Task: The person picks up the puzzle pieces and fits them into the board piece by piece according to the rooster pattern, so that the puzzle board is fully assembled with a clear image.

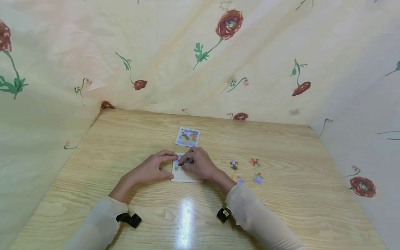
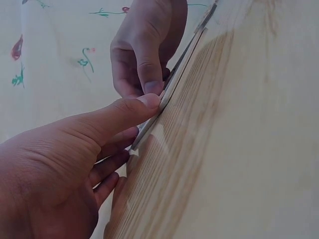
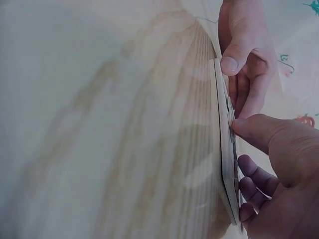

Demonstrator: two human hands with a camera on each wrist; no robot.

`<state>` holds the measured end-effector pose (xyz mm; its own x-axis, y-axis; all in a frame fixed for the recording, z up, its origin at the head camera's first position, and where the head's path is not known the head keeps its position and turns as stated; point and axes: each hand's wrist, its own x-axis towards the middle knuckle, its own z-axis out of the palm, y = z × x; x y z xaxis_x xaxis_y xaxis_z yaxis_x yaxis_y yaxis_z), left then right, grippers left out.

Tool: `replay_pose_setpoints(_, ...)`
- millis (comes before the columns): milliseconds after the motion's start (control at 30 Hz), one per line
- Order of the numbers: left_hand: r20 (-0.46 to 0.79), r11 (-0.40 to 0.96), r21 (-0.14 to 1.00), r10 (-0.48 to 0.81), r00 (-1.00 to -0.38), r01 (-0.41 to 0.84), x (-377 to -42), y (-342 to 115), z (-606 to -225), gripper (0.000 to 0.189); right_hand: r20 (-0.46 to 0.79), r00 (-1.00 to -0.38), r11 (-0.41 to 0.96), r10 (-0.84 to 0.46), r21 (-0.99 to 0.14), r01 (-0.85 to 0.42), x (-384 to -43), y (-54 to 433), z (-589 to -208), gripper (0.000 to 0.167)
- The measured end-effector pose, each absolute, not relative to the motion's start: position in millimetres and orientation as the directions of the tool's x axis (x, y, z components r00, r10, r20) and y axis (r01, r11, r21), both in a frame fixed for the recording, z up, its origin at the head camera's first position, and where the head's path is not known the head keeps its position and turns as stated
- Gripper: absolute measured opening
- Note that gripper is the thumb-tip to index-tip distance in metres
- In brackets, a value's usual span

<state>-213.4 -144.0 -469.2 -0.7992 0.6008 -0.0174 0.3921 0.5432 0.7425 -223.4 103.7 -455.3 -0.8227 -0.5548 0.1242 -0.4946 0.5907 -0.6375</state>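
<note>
A small white-bordered puzzle board (image 1: pixel 187 179) lies flat on the table, with coloured jigsaw pieces on its upper part. My left hand (image 1: pixel 152 168) holds the board's left side, thumb at the near corner and forefinger at the far one. Over the board, the fingers and thumb of my right hand (image 1: pixel 200 166) are bent and pinch a small dark puzzle piece (image 1: pixel 181 164) near its left part. That hand hides much of the picture. In the right wrist view, the right thumb (image 3: pixel 254 127) touches the pieces along the thin board (image 3: pixel 224 144), seen edge-on.
Just beyond the board lies a square picture card (image 1: pixel 188 136) showing a colourful bird. Several loose puzzle pieces (image 1: pixel 258 178) lie to the right on the wooden table (image 1: pixel 287 152). A flowered cloth (image 1: pixel 172 52) hangs behind and at the sides.
</note>
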Motion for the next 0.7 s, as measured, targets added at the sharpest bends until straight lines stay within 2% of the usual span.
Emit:
replay_pose_setpoints(533,-0.017,0.534,0.746,0.613,-0.79,0.398,-205.1,-151.9,-469.6,0.069,0.123,-0.833,0.658,-0.539,-0.557,-0.507,-210.1,93.9,-453.1,0.012)
replay_pose_setpoints(700,-0.008,0.529,0.741,0.623,-0.782,0.414,-202.2,-154.2,-470.5,0.07,0.114,-0.839,0.644,-0.532,-0.588,-0.489,-205.1,94.3,-452.6,0.013)
